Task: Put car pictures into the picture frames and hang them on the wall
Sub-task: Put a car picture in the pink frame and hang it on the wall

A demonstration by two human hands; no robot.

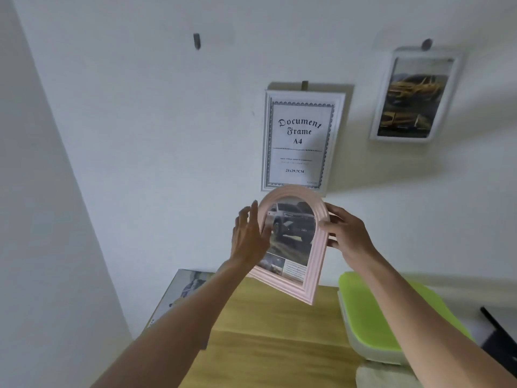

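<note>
pink arched frame (291,285), car picture already in, raised just below the document frame (303,140): my right hand (345,233) clamps its edge to carry it; left hand (247,233), fingers straight, steadies it toward the bare hook (197,41), up-left.

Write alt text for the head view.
Two hands hold a pink arched frame with a car picture before a white wall: right hand grips its edge, left hand open alongside. Above hang a white document frame, a car-picture frame and a bare hook.
</note>
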